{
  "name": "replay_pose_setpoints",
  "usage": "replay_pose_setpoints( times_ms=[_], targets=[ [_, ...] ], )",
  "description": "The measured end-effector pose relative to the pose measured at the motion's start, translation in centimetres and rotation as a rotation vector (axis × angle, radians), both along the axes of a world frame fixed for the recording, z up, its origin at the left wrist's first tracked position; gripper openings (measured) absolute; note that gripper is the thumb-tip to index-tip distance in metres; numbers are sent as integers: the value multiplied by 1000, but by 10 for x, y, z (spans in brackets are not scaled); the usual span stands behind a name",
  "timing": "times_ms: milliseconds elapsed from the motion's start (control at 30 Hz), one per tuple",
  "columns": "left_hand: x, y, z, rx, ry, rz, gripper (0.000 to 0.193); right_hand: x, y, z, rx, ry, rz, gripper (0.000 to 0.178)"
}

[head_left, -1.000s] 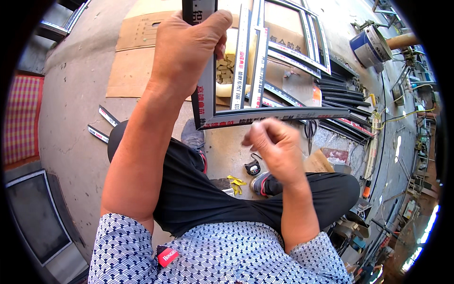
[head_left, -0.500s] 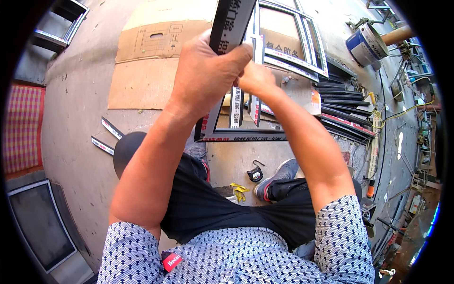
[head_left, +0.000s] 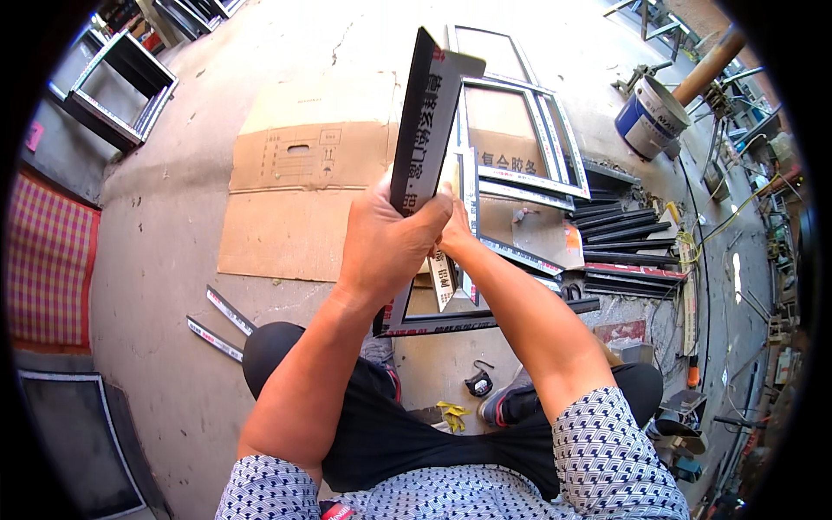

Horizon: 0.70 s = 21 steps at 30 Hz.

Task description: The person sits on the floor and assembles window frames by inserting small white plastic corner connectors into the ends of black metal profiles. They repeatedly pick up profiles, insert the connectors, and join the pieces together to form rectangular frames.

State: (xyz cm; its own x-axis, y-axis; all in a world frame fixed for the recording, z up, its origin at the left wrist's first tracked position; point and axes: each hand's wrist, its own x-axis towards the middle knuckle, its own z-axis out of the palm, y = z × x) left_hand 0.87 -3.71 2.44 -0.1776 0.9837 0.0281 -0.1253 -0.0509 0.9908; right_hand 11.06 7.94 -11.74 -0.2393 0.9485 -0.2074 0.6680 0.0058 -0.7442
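Observation:
My left hand (head_left: 386,238) is wrapped round the upright bar of an L-shaped window frame piece (head_left: 426,130), black with white printed film. Its lower bar (head_left: 494,322) runs to the right from the corner, above my feet. Close against the left hand's thumb is my right hand (head_left: 454,227). It looks closed, but its fingers are mostly hidden behind the left hand, and what they hold cannot be made out. Beyond the hands, joined window frames (head_left: 553,143) lie on flat cardboard.
An opened cardboard sheet (head_left: 277,230) covers floor to the left. Dark profile strips (head_left: 620,227) are piled at right, below a white and blue bucket (head_left: 652,117). A tape measure (head_left: 477,383) and yellow scrap (head_left: 452,416) lie between my feet. Two short strips (head_left: 214,338) lie by my left knee.
The view has tilted farther forward, so the upright bar's top end now shows. My hands and the frame piece sit lower in the picture, the left hand still gripping the bar.

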Motion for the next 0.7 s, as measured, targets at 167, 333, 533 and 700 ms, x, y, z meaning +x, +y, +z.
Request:
replay_pose_setpoints(
  times_ms=[167,333,533,700],
  targets=[
    [-3,-5,5,6,-61,-21,15,13,11,59,93,666,-278,42],
    [0,-9,3,-19,-102,-65,17,66,24,132,356,1297,-679,31],
    [16,-13,2,-30,-154,-109,18,135,30,189,338,1894,-547,26],
    [26,-12,-7,-21,-177,-147,18,130,17,219,356,1950,-526,41]
  ],
)
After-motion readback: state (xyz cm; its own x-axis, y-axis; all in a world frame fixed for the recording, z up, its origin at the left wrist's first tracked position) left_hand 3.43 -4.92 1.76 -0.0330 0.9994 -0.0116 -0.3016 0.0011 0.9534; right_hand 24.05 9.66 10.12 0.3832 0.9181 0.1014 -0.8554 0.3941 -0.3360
